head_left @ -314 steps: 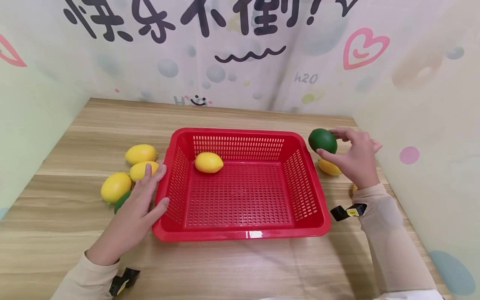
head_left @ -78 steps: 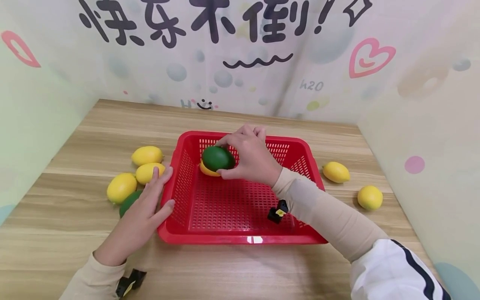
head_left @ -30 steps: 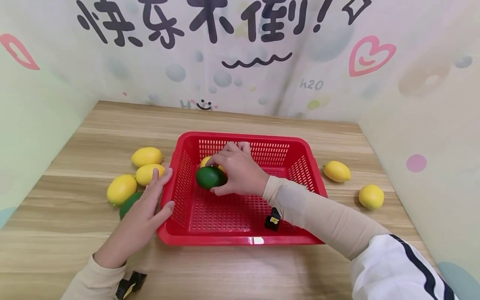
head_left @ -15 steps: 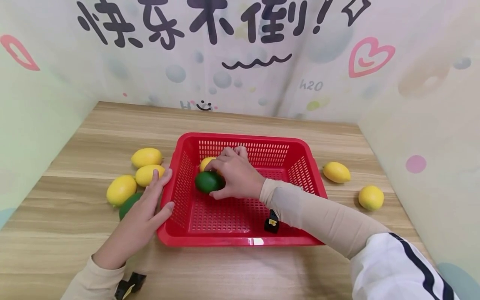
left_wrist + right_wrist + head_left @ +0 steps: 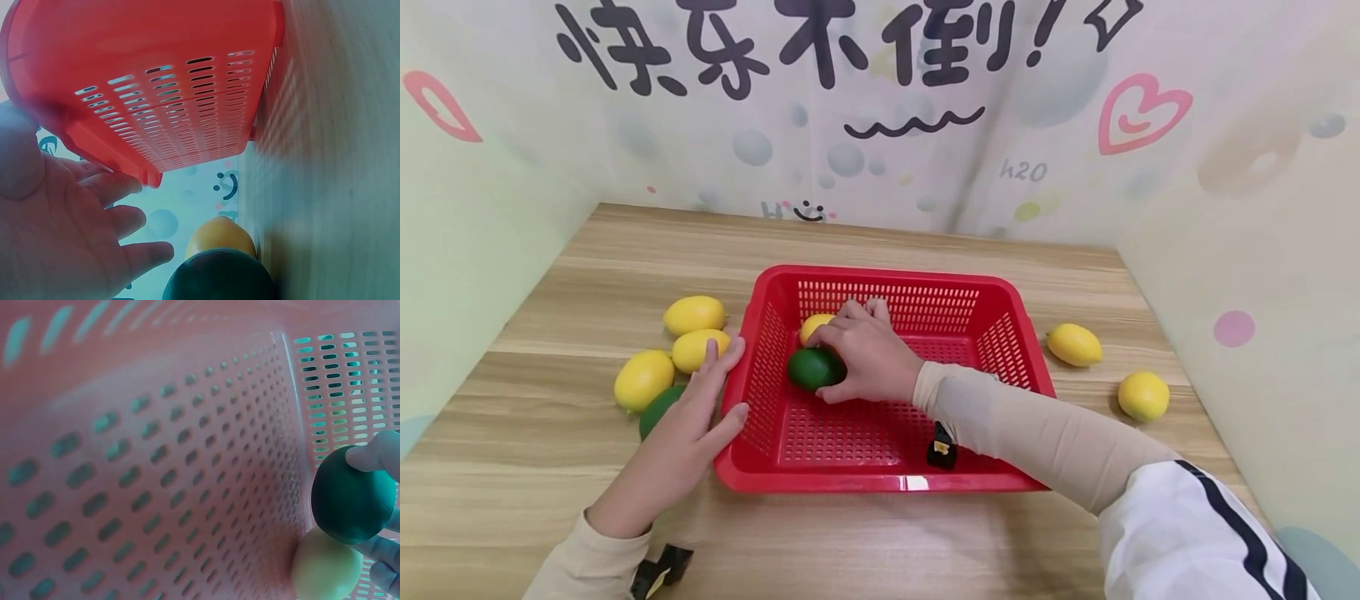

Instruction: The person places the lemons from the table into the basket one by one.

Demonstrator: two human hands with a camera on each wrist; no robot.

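Note:
My right hand (image 5: pixel 876 358) holds a smooth, egg-shaped dark green fruit (image 5: pixel 811 369) between thumb and fingers, low inside the red plastic basket (image 5: pixel 880 482). Just behind that fruit lies a yellow lemon (image 5: pixel 815 328), partly covered by the fingers. In the right wrist view the green fruit (image 5: pixel 353 497) overlaps the lemon (image 5: pixel 326 565) near the basket's corner. My left hand (image 5: pixel 673 437) rests with extended fingers along the basket's left rim. A second dark green fruit (image 5: pixel 658 410) sits on the table beside this hand, partly hidden by it.
Left of the basket, lemons (image 5: pixel 694 316) lie on the wooden table (image 5: pixel 880 542) in a loose group. To its right are two more lemons, one nearer the basket (image 5: pixel 1074 344) and one nearer the right wall (image 5: pixel 1143 396). A printed wall stands behind.
My right hand has brought the green fruit from the table's right side into the basket, over the lemon, then forward and down in front of it. My left hand stays at the rim.

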